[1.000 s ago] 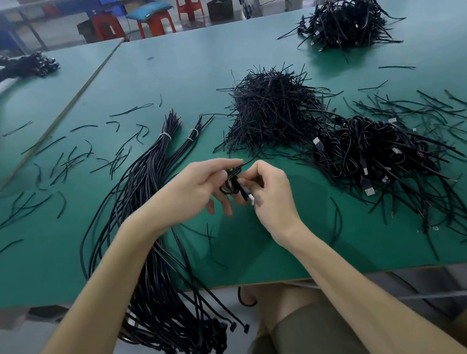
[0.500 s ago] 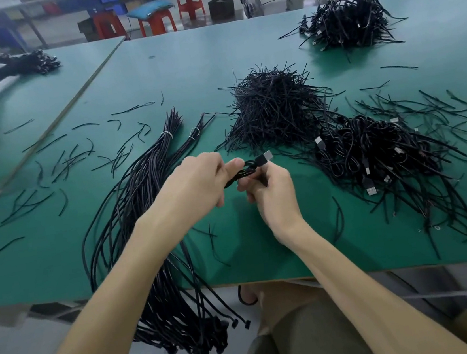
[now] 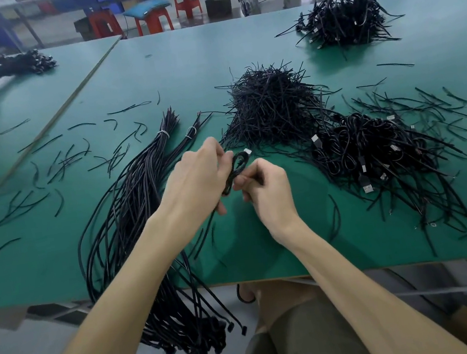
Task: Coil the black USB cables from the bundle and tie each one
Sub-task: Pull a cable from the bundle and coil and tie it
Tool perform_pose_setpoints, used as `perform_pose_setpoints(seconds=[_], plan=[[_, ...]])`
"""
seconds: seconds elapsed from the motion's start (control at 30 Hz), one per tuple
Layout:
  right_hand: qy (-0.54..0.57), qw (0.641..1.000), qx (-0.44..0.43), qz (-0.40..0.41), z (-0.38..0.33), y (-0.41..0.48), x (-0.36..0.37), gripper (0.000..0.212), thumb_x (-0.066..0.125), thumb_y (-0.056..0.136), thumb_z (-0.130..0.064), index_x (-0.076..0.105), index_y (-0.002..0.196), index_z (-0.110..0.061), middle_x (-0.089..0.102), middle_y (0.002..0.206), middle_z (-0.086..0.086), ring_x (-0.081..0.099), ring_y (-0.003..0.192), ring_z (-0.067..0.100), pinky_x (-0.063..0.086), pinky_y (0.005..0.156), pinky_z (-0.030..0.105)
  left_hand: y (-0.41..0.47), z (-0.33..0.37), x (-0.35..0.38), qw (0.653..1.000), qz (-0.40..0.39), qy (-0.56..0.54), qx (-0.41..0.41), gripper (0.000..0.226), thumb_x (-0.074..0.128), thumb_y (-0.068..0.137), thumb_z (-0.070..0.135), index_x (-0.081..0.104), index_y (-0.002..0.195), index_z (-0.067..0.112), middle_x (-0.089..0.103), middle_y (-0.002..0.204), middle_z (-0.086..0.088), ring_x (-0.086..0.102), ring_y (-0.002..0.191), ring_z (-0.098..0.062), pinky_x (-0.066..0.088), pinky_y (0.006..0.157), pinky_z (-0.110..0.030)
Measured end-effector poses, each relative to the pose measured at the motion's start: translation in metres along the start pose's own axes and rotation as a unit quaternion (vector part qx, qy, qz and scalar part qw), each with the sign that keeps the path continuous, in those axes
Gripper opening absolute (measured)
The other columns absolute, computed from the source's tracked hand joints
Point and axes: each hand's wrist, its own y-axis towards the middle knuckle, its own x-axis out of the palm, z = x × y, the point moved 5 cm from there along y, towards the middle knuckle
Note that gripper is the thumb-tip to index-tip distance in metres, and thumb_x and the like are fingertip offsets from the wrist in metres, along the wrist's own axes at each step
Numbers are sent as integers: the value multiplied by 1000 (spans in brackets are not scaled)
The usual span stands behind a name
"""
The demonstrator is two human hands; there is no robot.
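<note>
A small black coiled cable (image 3: 236, 168), silver plug pointing to the upper right, is gripped at frame centre between the left hand (image 3: 197, 181) and the right hand (image 3: 268, 191). The long bundle (image 3: 137, 198), banded twice in white, is draped lower left over the bench (image 3: 46, 275) edge.

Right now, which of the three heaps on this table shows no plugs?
The spiky middle heap: short loose strands only. The near-right heap and far heap show silver plugs.

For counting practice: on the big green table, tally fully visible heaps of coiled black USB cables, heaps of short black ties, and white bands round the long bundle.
Heaps of coiled black USB cables: 2
Heap of short black ties: 1
White bands: 2
Total: 5
</note>
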Motion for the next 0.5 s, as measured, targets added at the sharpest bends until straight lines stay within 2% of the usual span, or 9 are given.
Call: perform_pose_setpoints(seconds=[0.07, 0.13, 0.2, 0.27, 0.33, 0.4, 0.5], plan=[[13, 1000, 1, 5, 1, 1, 0, 32, 52, 85, 14, 55, 69, -14, 62, 61, -6, 49, 56, 18, 40, 56, 34, 0, 1, 5, 995, -44, -84, -24, 20, 41, 107, 34, 49, 97, 19, 70, 59, -4, 65, 39, -23, 54, 42, -39], [23, 1000, 4, 12, 1, 2, 0, 31, 51, 85, 14, 52, 68, -12, 59, 57, -10, 47, 57, 18, 40, 55, 34, -1, 4, 11, 979, -87, -178, -53, 17, 40, 109, 28, 47, 105, 13, 70, 59, -11, 66, 42, -32, 52, 37, -36], [34, 999, 5, 19, 0, 2, -1, 26, 52, 83, 8, 51, 66, -12, 55, 56, -7, 45, 60, 19, 40, 57, 41, -3, 9, 15, 957, -121, -255, -70, 14, 43, 109, 21, 40, 112, 8, 70, 60, -15, 67, 45, -36, 50, 39, -33], [70, 997, 12, 22, 0, 1, -1, 20, 52, 79, -2, 48, 63, -14, 50, 57, -4, 41, 63, 18, 37, 60, 42, -6, 14, 18, 931, -147, -325, -70, 18, 47, 108, 12, 34, 118, 6, 72, 65, -17, 68, 49, -34, 53, 44, -33], [92, 995, 20, 18, -1, 0, -1, 17, 49, 78, -4, 45, 64, -11, 45, 60, 3, 37, 66, 20, 36, 60, 43, -10, 17, 19, 919, -156, -357, -63, 27, 51, 106, 6, 30, 124, 5, 74, 70, -18, 69, 54, -33, 57, 50, -33], [90, 996, 22, 15, 0, -1, -2, 21, 47, 82, 7, 46, 67, -8, 45, 63, 7, 37, 66, 21, 37, 60, 44, -13, 17, 18, 918, -156, -361, -54, 34, 55, 104, 3, 29, 127, 5, 74, 72, -17, 70, 58, -33, 58, 54, -33], [87, 996, 25, 10, 0, 0, -3, 32, 48, 85, 15, 47, 66, -11, 49, 57, -1, 40, 56, 16, 37, 53, 33, -12, 14, 17, 918, -159, -360, -46, 42, 60, 100, 1, 29, 128, 6, 74, 73, -15, 71, 61, -32, 58, 55, -31]])
